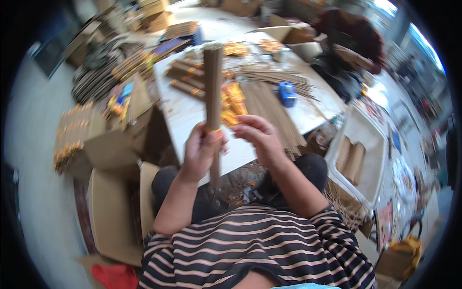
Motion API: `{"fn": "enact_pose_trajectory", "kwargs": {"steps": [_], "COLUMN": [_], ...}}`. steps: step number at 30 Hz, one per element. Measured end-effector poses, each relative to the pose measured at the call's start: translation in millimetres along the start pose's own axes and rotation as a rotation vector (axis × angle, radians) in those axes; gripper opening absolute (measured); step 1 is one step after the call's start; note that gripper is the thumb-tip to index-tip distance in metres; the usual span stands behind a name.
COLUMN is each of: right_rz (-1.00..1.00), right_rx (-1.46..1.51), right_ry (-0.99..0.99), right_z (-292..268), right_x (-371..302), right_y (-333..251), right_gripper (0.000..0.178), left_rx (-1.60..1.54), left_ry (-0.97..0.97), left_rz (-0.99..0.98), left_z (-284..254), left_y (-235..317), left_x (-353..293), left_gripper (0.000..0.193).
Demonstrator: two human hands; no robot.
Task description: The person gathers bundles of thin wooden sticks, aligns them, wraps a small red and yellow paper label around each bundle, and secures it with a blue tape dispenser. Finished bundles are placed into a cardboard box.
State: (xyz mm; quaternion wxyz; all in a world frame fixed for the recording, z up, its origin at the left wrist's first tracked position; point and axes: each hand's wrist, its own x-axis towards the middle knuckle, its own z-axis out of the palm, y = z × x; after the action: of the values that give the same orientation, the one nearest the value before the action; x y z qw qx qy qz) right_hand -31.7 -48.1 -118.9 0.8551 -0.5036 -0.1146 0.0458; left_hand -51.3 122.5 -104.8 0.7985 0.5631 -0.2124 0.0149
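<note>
My left hand (198, 150) is wrapped round an upright bundle of brown incense sticks (213, 82), with a yellow-orange band just above the grip. My right hand (261, 137) is beside it, thumb and fingers pinched together. Whatever is between those fingertips is too small and blurred to make out. Just beyond them a pile of red-and-yellow paper labels (234, 98) lies on the white table (190, 132). To the right of the labels, loose incense sticks (272, 113) lie spread along the tabletop. Banded bundles (187, 89) rest behind my left hand's bundle.
A blue box-shaped object (287, 94) stands on the loose sticks' right. Beside my right knee is a white plastic tub (337, 161) holding brown bundles. An open cardboard box (113, 207) stands at my left; stacked bundles (74, 127) lie beyond. A co-worker (351, 41) sits far right.
</note>
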Motion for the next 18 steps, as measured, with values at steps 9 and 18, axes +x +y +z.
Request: {"fn": "enact_pose_trajectory", "kwargs": {"steps": [9, 18], "right_rz": [0.063, -0.169], "right_rx": [-0.043, -0.576], "right_ry": [-0.066, -0.323], "right_z": [-1, 52], "right_x": [-5, 21], "right_y": [11, 19], "right_gripper": [0.02, 0.058], "left_rx": [0.162, 0.246], "left_ry": [0.122, 0.178], "left_rz": [0.076, 0.257], "left_z": [-23, 1], "left_y": [-8, 22], "left_x": [10, 25], "left_gripper": [0.028, 0.023]}}
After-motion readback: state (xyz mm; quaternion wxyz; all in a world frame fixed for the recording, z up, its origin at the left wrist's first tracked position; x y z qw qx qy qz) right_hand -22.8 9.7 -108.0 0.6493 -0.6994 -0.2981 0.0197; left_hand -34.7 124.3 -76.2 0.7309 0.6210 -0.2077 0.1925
